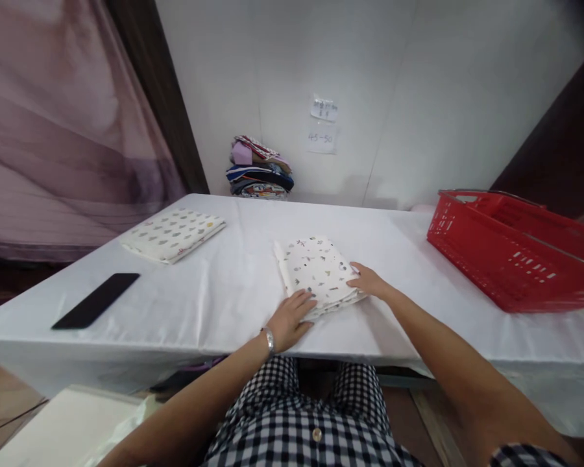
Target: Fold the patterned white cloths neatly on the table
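Head view looked down over a white-covered table [224, 292] whose near edge ran across the frame just above the person's checked shirt [302, 428]. A folded printed cloth [316, 266] lay near that front edge, roughly at the middle of the table, with bare tablecloth open on every side of it. To the left, well apart, sat a second folded cloth [172, 235] with a similar small print, and nearer the left front corner lay a black phone [96, 300], flat and close to the table's edge. A red plastic basket [511, 253] stood at the right end, tilted slightly, also well apart from the cloth in the middle. Against the back wall rested a stack of coloured fabrics [259, 170], beneath two small paper notes [323, 126]. A mauve curtain [63, 123] hung beyond the table's left side.

The left hand [292, 318], a silver bracelet [269, 340] on its wrist, lay flat with fingers loosely spread on the lower left corner of the folded printed cloth, pressing down and gripping nothing. The right hand [367, 282] rested on the cloth's right edge, fingers extended and lying together on the fabric; whether the thumb tucked under the fold could not be told.
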A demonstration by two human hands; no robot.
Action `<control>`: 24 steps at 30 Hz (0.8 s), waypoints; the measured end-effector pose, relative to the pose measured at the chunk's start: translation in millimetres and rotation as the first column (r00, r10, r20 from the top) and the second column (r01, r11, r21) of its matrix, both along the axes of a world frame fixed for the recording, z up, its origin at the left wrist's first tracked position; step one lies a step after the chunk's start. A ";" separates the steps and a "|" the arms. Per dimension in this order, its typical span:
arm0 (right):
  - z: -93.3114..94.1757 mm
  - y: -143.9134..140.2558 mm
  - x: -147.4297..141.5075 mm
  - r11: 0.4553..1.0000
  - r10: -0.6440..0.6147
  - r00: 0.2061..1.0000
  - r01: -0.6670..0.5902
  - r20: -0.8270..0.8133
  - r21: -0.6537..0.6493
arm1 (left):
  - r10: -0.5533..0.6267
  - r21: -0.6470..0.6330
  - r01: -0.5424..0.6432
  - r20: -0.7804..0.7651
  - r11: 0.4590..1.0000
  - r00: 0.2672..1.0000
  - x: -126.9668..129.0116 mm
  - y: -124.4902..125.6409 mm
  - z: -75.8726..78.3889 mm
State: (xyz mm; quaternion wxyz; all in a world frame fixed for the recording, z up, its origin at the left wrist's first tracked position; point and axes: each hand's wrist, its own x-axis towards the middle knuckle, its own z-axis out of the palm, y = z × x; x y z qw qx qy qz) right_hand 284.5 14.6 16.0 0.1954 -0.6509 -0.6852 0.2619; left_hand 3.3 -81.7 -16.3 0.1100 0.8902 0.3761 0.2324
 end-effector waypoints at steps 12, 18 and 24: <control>18.6 -21.6 -40.9 0.883 0.144 0.907 -0.298 0.396 0.362 | -0.088 0.084 0.079 0.111 0.993 0.990 40.8 25.9 17.1; -8.8 -84.1 -78.5 0.864 0.224 0.821 -0.416 0.525 0.283 | 0.267 0.126 -0.246 -0.193 0.961 0.944 -9.2 104.7 18.8; -20.3 -86.8 -76.1 0.844 0.136 0.738 -0.436 0.661 0.312 | 0.298 0.143 -0.263 -0.357 0.954 0.885 -33.1 145.9 15.3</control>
